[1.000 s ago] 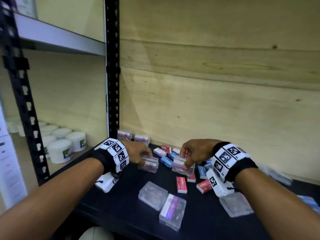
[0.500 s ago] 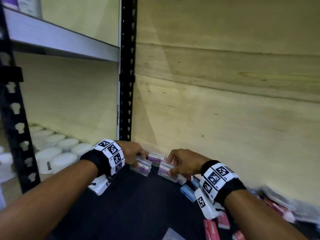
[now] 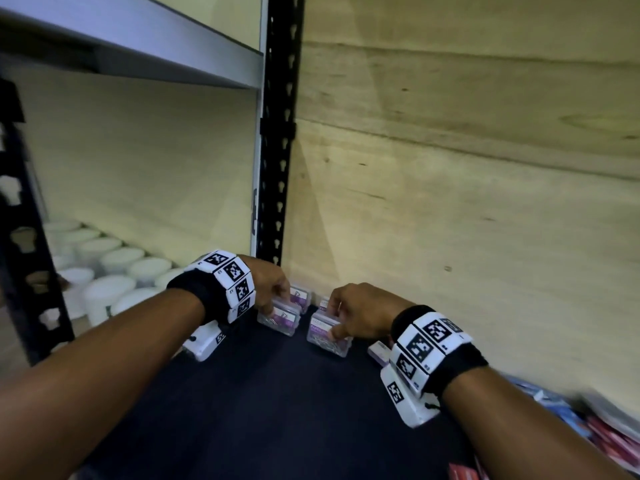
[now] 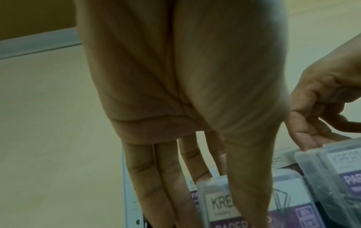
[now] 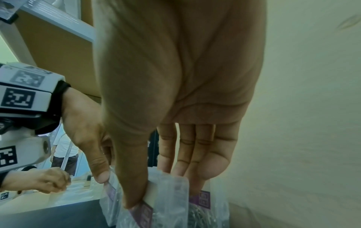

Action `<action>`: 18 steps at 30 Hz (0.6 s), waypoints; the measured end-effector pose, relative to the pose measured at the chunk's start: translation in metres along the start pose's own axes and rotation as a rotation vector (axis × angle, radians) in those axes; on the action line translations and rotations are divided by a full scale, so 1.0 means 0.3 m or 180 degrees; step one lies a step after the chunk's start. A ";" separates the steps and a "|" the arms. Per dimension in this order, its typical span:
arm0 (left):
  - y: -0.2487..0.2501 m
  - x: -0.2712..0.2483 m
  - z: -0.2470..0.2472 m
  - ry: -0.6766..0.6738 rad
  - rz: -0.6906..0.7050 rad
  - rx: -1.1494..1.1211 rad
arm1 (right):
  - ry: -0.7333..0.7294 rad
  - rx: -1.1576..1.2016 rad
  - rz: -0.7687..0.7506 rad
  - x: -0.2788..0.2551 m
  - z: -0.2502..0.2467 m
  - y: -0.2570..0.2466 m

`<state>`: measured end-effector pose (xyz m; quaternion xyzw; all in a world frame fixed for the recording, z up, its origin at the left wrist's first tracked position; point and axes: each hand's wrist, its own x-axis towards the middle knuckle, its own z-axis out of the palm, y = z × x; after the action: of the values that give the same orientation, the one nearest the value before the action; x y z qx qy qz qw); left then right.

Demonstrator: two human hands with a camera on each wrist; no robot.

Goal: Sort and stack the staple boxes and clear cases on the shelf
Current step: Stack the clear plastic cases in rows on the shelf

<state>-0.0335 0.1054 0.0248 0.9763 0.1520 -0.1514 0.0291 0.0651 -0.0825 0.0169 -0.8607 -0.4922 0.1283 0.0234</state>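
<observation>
1. Dark shelf board (image 3: 270, 393) runs back to a pale plywood wall (image 3: 467, 209), with a black slotted upright (image 3: 278, 133) in the corner and a grey upper shelf (image 3: 145, 43) to its left.
2. Left hand (image 3: 268, 285) pinches a clear case (image 3: 278, 315) with a purple label, thumb on the near side and fingers (image 4: 148, 177) reaching down over the far side; the case sits low over the board in the back left corner, and whether it rests on the board I cannot tell.
3. Right hand (image 3: 360, 315) grips a second clear case (image 3: 327, 336) in the same way, thumb (image 5: 132, 182) on the near edge and fingers behind it; this case is just to the right of the first, with a gap between them.
4. Two more labelled cases (image 3: 300, 296) stand behind the held ones, against the wall.
5. A small box (image 3: 379, 351) lies on the board just right of the right hand's case, partly hidden by the wrist.
6. Blue and red staple boxes (image 3: 595, 434) lie blurred at the far right of the board, well apart from the hands.
7. White round tubs (image 3: 114, 265) fill the neighbouring bay to the left, beyond the upright.
8. In the right wrist view another person's hand (image 5: 39, 180) shows low at the left, over a pale surface.
</observation>
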 end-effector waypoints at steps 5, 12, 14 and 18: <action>-0.010 0.010 0.015 0.0003 0.0010 -0.0014 | -0.0056 -0.0033 -0.0016 0.007 0.013 -0.009; -0.015 0.017 0.021 -0.0029 0.0037 0.0027 | -0.0056 -0.0046 0.0010 0.016 0.016 -0.006; -0.018 0.016 0.022 -0.0011 0.0037 0.0026 | -0.0048 -0.0074 0.0007 0.016 0.016 -0.009; -0.018 -0.006 0.011 -0.0007 0.0105 -0.0026 | -0.0010 -0.0117 -0.0015 -0.004 0.013 -0.012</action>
<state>-0.0378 0.1097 0.0221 0.9784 0.1364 -0.1513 0.0358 0.0605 -0.0819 0.0139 -0.8596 -0.4965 0.1204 0.0071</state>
